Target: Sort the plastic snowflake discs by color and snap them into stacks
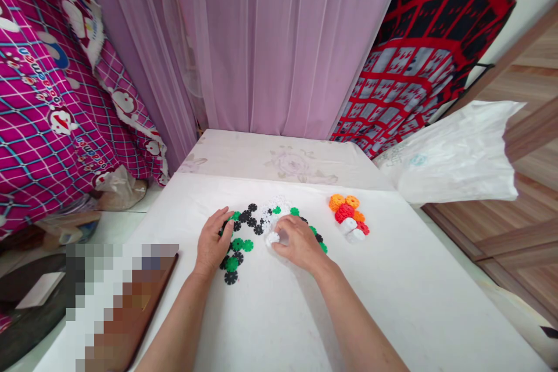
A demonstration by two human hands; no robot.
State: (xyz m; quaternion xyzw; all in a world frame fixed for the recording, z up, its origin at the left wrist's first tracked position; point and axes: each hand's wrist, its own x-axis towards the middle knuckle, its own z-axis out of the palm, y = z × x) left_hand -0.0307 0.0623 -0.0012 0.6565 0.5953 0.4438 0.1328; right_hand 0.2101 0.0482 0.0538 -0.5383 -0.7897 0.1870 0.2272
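Between the thumb and fingers of my right hand [300,242] is a small white notched disc [272,238], held just above the table. More white notched discs [279,204] lie in a loose heap beyond that hand. My left hand [213,241] rests with thumb and fingers apart at the left side of the black notched discs [248,218], partly covering some of them. Green notched discs [238,244] are mixed among the black ones. Others, green and black, show behind my right hand, which partly hides them.
Orange notched discs [337,202], red notched discs [344,213] and white ones sit in a group at the right of the white-covered table [392,302]. A white plastic bag [457,157] stands beyond its right edge. Purple curtains [279,40] hang behind.
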